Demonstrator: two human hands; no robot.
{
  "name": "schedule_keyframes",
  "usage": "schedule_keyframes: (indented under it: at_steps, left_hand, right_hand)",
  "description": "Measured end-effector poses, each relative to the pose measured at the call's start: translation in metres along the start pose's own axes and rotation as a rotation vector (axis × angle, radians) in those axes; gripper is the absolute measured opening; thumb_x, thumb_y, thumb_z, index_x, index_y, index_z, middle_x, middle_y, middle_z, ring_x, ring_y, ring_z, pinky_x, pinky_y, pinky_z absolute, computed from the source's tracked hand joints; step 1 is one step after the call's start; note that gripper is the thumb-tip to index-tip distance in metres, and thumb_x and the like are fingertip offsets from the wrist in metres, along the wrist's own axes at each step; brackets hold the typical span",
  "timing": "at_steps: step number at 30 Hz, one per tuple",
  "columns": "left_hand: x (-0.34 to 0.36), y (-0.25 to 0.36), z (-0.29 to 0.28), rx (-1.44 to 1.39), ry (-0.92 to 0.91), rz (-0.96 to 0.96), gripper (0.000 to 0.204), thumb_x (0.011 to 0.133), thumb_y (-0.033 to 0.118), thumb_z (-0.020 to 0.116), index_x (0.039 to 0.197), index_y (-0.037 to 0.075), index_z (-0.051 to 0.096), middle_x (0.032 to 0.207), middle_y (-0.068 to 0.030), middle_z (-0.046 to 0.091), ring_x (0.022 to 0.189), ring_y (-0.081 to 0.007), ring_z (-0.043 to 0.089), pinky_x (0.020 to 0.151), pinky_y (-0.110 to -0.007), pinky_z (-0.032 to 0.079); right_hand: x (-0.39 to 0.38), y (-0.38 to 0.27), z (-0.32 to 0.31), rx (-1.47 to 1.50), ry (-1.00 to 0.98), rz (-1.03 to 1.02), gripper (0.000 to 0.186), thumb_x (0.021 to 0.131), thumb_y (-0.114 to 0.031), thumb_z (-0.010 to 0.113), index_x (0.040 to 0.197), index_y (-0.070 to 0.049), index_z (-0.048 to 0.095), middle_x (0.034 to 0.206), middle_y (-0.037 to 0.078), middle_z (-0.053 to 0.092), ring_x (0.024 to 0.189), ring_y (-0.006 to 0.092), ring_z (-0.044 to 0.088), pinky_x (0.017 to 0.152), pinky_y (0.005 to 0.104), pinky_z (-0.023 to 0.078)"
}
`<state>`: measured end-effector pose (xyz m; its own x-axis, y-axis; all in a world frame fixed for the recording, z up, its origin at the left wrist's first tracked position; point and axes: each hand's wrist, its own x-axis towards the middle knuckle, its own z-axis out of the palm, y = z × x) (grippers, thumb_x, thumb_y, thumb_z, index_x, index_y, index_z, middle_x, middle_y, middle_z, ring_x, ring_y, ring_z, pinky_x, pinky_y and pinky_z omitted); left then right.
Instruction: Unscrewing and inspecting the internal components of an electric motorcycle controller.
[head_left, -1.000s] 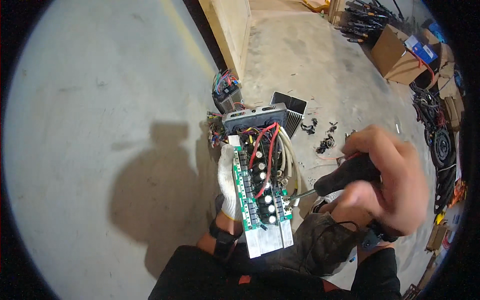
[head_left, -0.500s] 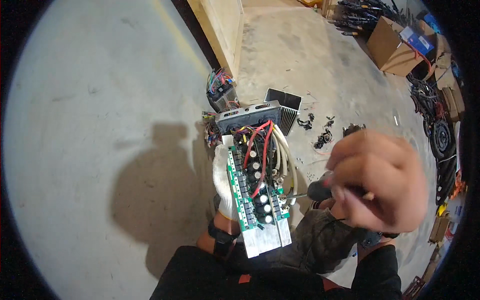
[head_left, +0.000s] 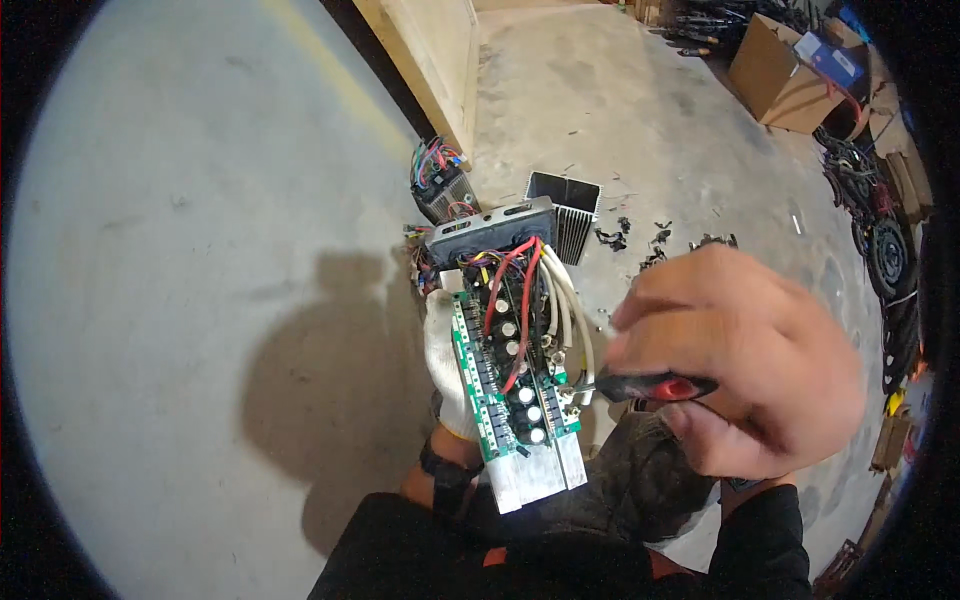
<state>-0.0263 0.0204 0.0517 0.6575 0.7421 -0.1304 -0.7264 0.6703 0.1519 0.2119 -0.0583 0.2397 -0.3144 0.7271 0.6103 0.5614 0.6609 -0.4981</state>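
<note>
A green circuit board (head_left: 487, 390) with rows of round capacitors stands on a silver aluminium bar (head_left: 535, 485). My left hand (head_left: 447, 365), in a white glove, grips this assembly along its left side, its fingertips hidden behind it. Red wires (head_left: 525, 320) and thick white wires (head_left: 563, 290) run from the board to a metal end plate (head_left: 490, 232). Bare and blurred, my right hand (head_left: 750, 360) is closed around a screwdriver (head_left: 655, 386) with a black and red handle. The screwdriver's shaft points left to the board's right edge by the wire terminals; its tip's exact contact is unclear.
On the floor beyond the end plate are a hollow finned metal housing (head_left: 572, 222) and a finned unit with coloured wires (head_left: 440, 185). Small black scraps (head_left: 613, 236) lie nearby. A wooden panel (head_left: 430, 65) stands ahead; a cardboard box (head_left: 775, 80) and cables (head_left: 850, 170) line the right.
My right hand has turned and shifted slightly left, showing more of the screwdriver's handle. The shaft stays at the board's right edge. My left hand keeps its grip on the board assembly.
</note>
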Motion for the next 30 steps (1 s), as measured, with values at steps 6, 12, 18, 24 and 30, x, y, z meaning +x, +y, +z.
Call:
schedule_keyframes:
  at_steps: [6,12,18,24,30]
  left_hand:
    - [-0.003,-0.002,0.018,0.025,0.102,-0.006,0.065,0.106,0.057,0.051,0.143,0.004,0.061,0.125,-0.0203,0.074,0.107,-0.0349,0.076,0.086,-0.052,0.067]
    - [0.002,-0.006,0.016,-0.032,-0.001,0.041,0.07,0.107,0.055,0.049,0.156,0.005,0.049,0.145,-0.0237,0.063,0.127,-0.0403,0.067,0.106,-0.057,0.057]
    - [0.002,-0.012,0.022,0.118,0.074,0.133,0.068,0.109,0.056,0.044,0.156,0.008,0.05,0.145,-0.0216,0.063,0.128,-0.0381,0.066,0.108,-0.054,0.057]
    - [-0.002,-0.005,0.022,0.074,0.049,0.072,0.07,0.108,0.056,0.045,0.157,0.006,0.047,0.145,-0.0209,0.063,0.127,-0.036,0.067,0.105,-0.053,0.058]
    - [0.002,-0.014,0.035,-0.057,0.038,0.132,0.067,0.108,0.055,0.048,0.147,0.002,0.057,0.131,-0.0231,0.071,0.116,-0.0364,0.073,0.098,-0.053,0.063]
  right_hand:
    - [0.011,-0.01,-0.011,-0.184,-0.22,0.4,0.025,0.093,-0.027,0.075,0.093,-0.002,0.069,0.094,0.015,0.071,0.076,0.0298,0.072,0.068,0.0365,0.056]
    - [0.007,0.012,-0.003,0.178,-0.183,-0.047,0.022,0.098,-0.026,0.07,0.099,-0.005,0.073,0.099,0.015,0.072,0.083,0.0278,0.072,0.07,0.0372,0.057]
    - [0.008,-0.004,-0.015,-0.178,-0.251,0.372,0.033,0.097,-0.036,0.075,0.1,-0.003,0.072,0.097,0.016,0.07,0.077,0.0286,0.072,0.067,0.0369,0.058]
    - [0.003,0.015,-0.009,0.188,-0.23,-0.064,0.028,0.094,-0.031,0.077,0.098,-0.003,0.072,0.098,0.018,0.071,0.078,0.0301,0.073,0.067,0.0386,0.058]
    - [0.009,-0.011,-0.022,-0.082,-0.363,0.309,0.03,0.093,-0.034,0.079,0.1,-0.004,0.075,0.099,0.013,0.072,0.081,0.0292,0.072,0.069,0.0395,0.055]
